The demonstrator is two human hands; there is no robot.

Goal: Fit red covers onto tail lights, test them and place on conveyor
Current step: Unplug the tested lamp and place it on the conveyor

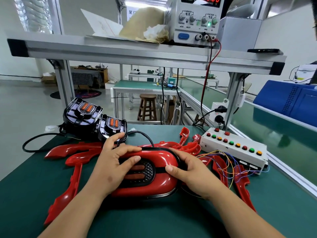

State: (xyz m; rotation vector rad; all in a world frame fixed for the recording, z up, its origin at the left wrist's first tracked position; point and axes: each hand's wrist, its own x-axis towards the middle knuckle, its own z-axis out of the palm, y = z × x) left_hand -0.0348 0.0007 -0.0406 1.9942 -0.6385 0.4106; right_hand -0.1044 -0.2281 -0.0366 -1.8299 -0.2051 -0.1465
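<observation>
A tail light with a glossy red cover (159, 179) on it lies on the green mat in front of me, its black centre grille and two orange lenses facing up. My left hand (113, 165) grips its left side, thumb on the top face and fingers over the far edge. At the other end my right hand (190, 170) holds it, thumb on the cover and fingers wrapped round the rim. A black cable loops from the light's far edge. Several loose red covers (72, 152) lie spread around it. Two uncovered black tail lights (96, 117) stand at the back left.
A white test box (240, 152) with red, green and orange buttons sits at the right, coloured wires trailing from it. A power supply (197, 19) reading 12.00 stands on the shelf above. The green conveyor (274, 134) runs along the right, with a blue bin beyond it.
</observation>
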